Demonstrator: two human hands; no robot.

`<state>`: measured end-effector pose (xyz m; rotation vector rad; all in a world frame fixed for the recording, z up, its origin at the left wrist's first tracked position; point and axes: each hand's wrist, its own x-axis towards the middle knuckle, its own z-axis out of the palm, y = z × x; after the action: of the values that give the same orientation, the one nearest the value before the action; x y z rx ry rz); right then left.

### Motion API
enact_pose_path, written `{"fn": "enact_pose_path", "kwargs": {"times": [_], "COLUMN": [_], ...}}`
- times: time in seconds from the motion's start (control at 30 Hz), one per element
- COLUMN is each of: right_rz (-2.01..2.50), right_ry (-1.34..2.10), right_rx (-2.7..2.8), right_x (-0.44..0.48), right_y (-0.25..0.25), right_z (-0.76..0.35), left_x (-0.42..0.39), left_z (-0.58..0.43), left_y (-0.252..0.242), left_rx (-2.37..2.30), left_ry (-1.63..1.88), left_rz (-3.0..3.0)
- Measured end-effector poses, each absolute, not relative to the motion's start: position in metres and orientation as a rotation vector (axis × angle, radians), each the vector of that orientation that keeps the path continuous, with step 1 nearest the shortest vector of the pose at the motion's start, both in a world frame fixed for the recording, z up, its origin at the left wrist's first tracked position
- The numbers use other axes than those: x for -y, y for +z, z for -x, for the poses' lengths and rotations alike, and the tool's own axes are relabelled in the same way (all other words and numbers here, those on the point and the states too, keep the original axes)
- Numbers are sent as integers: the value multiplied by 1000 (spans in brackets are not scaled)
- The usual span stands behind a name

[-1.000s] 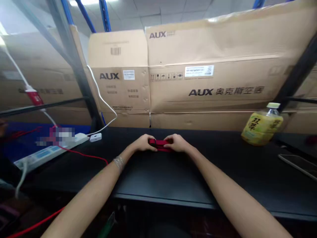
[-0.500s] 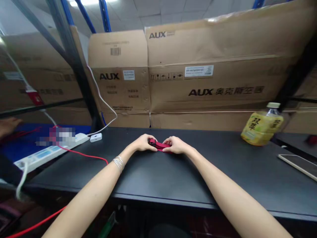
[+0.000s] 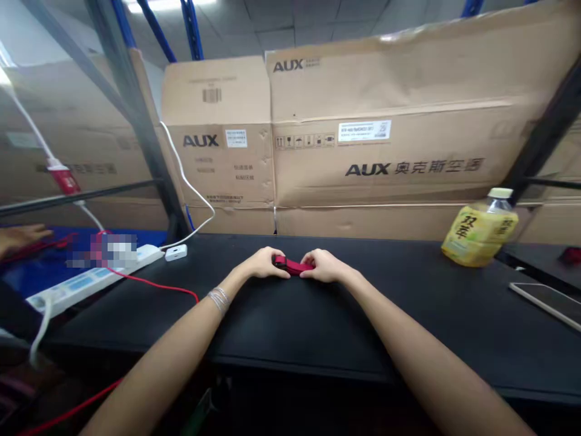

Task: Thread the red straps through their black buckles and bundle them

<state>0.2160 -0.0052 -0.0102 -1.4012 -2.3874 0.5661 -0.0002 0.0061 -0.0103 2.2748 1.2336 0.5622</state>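
A red strap [image 3: 295, 267], folded flat, with a black buckle [image 3: 280, 262] at its left end, lies between my hands at the middle of the black table [image 3: 308, 327]. My left hand [image 3: 264, 263] is closed on the buckle end, thumb in front and fingers behind. At the other end, my right hand [image 3: 324, 266] pinches the strap between thumb and fingers. My palms hide both ends of it. A silvery bracelet circles my left wrist.
On the right are a yellow-labelled drink bottle [image 3: 480, 233] and a phone [image 3: 547, 303]. A white power strip [image 3: 149, 257], a small white adapter [image 3: 176, 252] and a red cable [image 3: 154, 282] lie left. Cardboard boxes [image 3: 372, 145] line the back. Another person's hand [image 3: 22, 236] is at far left.
My hands stay almost in place on the strap, whose layers look slightly more closely pressed together. The other person's hand at far left has shifted a little to the right.
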Motion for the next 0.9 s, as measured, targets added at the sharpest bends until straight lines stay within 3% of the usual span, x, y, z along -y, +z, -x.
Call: {"fn": "enact_pose_path", "kwargs": {"times": [0.57,0.9], "right_rz": [1430,1442], "right_ry": [579,410], "right_rx": [2337,2380], "right_x": [4,7], "right_y": [-14,-15], "right_z": [-216,-209], "left_x": [-5,-7], "left_z": [1,2], "left_y": [-10,-11], "left_rx": [-1216,-1221], "left_ry": [536,538], "left_rz": [-2228,-2275]}}
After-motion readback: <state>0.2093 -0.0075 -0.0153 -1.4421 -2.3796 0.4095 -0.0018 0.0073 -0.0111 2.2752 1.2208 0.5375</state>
